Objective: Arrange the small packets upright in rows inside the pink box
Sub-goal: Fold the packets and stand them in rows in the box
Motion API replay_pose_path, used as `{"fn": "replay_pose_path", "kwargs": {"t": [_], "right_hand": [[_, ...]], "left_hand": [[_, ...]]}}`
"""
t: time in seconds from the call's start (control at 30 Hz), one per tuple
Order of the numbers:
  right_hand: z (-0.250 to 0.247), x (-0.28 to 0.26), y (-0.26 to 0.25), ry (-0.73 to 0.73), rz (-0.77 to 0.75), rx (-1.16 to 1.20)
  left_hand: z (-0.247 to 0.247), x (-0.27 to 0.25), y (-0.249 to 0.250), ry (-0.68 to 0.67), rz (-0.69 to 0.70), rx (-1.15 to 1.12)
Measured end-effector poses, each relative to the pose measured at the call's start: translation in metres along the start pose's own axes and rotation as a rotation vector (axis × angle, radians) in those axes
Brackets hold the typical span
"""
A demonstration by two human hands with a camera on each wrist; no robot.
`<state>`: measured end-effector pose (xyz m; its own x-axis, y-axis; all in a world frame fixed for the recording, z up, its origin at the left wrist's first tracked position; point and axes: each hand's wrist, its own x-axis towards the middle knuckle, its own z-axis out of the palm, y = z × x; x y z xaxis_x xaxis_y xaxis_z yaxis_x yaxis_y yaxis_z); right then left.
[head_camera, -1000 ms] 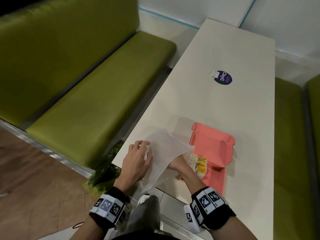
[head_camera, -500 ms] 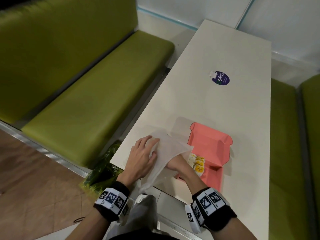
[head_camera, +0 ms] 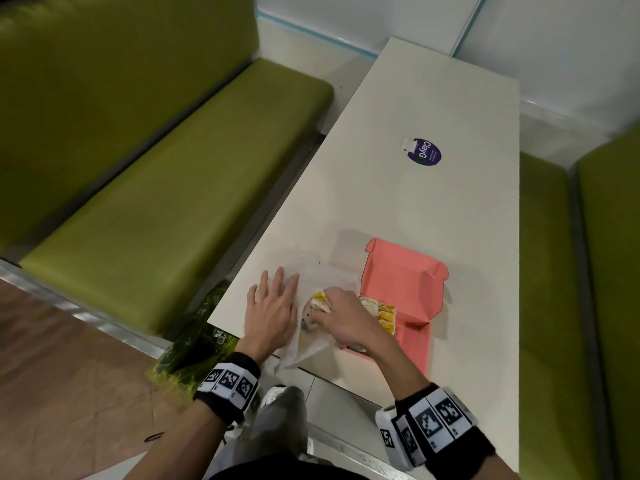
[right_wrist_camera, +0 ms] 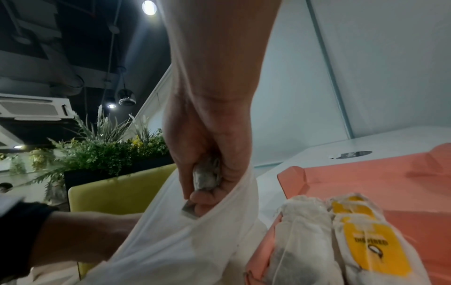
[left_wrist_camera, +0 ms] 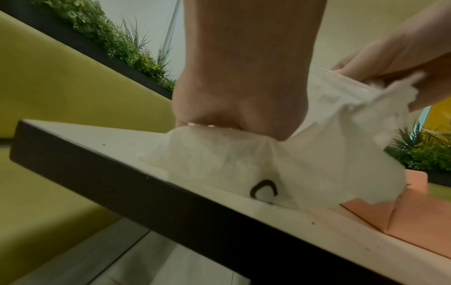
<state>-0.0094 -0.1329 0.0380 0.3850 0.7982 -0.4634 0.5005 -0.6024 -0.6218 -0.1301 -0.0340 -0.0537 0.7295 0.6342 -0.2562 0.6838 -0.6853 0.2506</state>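
Note:
The open pink box lies on the white table, its lid standing up at the far side. A row of yellow-labelled packets stands along its left wall, seen close in the right wrist view as packets in the box. My left hand lies flat with straight fingers on a thin white plastic bag, pressing the bag onto the table. My right hand grips a bunch of packets at the bag's mouth. One packet sits in its curled fingers.
A round purple sticker sits mid-table beyond the box. Green benches flank the table on both sides. The bag hangs over the table's near edge. A green leafy bundle lies on the floor below the left corner.
The bag, earlier held up with my right hand inside it, now lies flattened under my left palm. My right hand has come out holding packets.

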Motion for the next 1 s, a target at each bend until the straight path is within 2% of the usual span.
{"fn": "replay_pose_path", "kwargs": {"t": [0.17,0.33,0.4,0.47,0.53,0.57,0.6,0.67,0.73,0.8,1.0], "right_hand": [[-0.003,-0.004,0.007,0.094,-0.066,0.237],[-0.012,-0.015,0.009,0.2,-0.045,0.544],[-0.018,-0.021,0.013,0.218,-0.052,0.676],[-0.025,-0.029,0.02,0.23,-0.059,0.849],[-0.032,-0.039,0.028,0.253,-0.065,1.052],[-0.034,-0.044,0.032,0.265,-0.05,1.149],[-0.036,-0.048,0.037,0.276,-0.026,1.22],[-0.036,-0.054,0.044,0.293,0.016,1.297],[-0.033,-0.059,0.051,0.301,0.04,1.349],[-0.03,-0.065,0.059,0.299,0.059,1.413],[-0.025,-0.079,0.074,0.347,0.094,1.612]], "left_hand": [[0.001,0.001,-0.002,0.012,-0.058,-0.014],[-0.004,0.002,-0.005,0.024,-0.072,-0.066],[-0.015,0.002,-0.003,0.073,-0.077,-0.13],[-0.032,-0.001,0.003,0.203,-0.053,-0.237],[-0.048,-0.008,0.019,0.382,0.058,-0.387],[-0.056,-0.013,0.031,0.424,0.141,-0.484],[-0.064,-0.02,0.044,0.408,0.239,-0.581],[-0.074,-0.031,0.071,0.274,0.418,-0.749],[-0.073,-0.035,0.091,0.17,0.529,-0.85],[-0.067,-0.034,0.104,0.134,0.577,-0.875],[-0.054,-0.033,0.119,0.165,0.636,-0.765]]}}
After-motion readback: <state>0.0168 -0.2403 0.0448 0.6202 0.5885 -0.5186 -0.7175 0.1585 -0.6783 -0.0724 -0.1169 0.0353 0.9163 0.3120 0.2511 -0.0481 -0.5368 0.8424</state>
